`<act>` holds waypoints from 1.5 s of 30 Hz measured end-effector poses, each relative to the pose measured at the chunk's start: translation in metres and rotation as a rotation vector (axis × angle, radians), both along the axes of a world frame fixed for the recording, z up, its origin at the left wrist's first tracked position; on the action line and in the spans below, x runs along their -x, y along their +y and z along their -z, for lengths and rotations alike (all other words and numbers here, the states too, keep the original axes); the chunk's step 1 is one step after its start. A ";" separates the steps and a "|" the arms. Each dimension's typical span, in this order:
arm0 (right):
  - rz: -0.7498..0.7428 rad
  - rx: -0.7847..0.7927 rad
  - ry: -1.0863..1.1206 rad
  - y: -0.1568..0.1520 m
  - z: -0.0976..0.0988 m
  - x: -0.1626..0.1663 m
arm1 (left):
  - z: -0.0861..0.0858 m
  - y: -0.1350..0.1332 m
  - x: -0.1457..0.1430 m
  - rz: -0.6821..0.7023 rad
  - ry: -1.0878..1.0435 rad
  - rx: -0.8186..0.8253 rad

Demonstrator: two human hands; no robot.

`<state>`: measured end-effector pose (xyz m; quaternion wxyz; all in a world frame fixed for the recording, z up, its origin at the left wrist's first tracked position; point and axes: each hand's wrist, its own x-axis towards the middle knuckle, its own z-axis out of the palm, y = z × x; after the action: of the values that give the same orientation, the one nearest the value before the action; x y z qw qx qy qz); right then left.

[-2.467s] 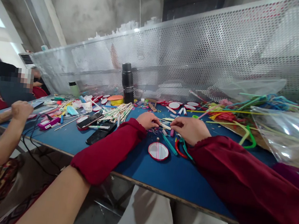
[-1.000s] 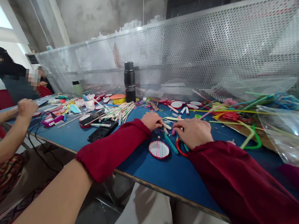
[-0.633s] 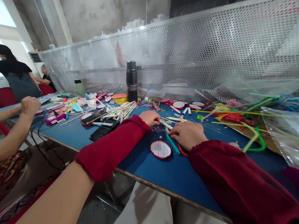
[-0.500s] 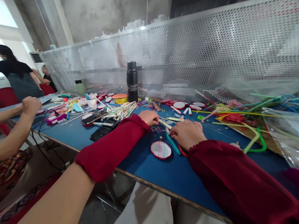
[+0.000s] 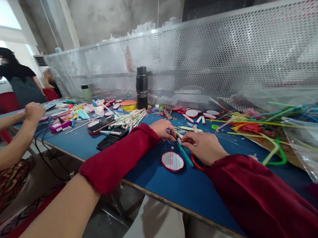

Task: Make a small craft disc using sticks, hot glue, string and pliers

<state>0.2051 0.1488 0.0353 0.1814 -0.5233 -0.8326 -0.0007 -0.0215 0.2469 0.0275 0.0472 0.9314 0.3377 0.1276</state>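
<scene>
My left hand [image 5: 162, 128] is low over the table, fingers bent together by a scatter of small coloured rubber bands [image 5: 169, 140]; what is in its fingertips is too small to make out. Facing it, my right hand [image 5: 205, 146] has thumb and forefinger pinched near the end of a pale stick [image 5: 179, 135]; whether it grips the stick I cannot tell. A teal pen [image 5: 185, 155] and a red loop-shaped handle [image 5: 196, 163] lie under and beside my right hand. Closer to me is a round red-rimmed lid [image 5: 172, 161] with pink bands across it.
A bundle of paper sticks [image 5: 130, 118], dark phones [image 5: 110, 140] and a black bottle [image 5: 142, 89] stand or lie to the left and behind. Coloured pipe-like strips [image 5: 272, 146] and plastic bags [image 5: 311, 150] crowd the right. Another person's fist [image 5: 34, 111] is at far left.
My right hand has shifted slightly right and turned, its thumb and forefinger now showing in a pinch. My left hand's fingers have reached slightly right and down over the bands.
</scene>
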 end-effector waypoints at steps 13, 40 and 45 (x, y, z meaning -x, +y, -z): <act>-0.160 -0.014 -0.067 0.000 0.009 0.006 | 0.014 0.000 -0.003 -0.277 0.002 -0.115; 0.645 0.013 -0.166 -0.028 -0.046 -0.038 | -0.027 0.022 -0.042 -0.112 0.161 -0.123; 0.638 0.054 -0.188 -0.033 -0.049 -0.046 | -0.021 0.015 -0.026 -0.139 0.166 -0.130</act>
<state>0.2511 0.1163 0.0838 0.0805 -0.7600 -0.6395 -0.0835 0.0047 0.2616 0.0487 -0.0503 0.9142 0.3951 0.0747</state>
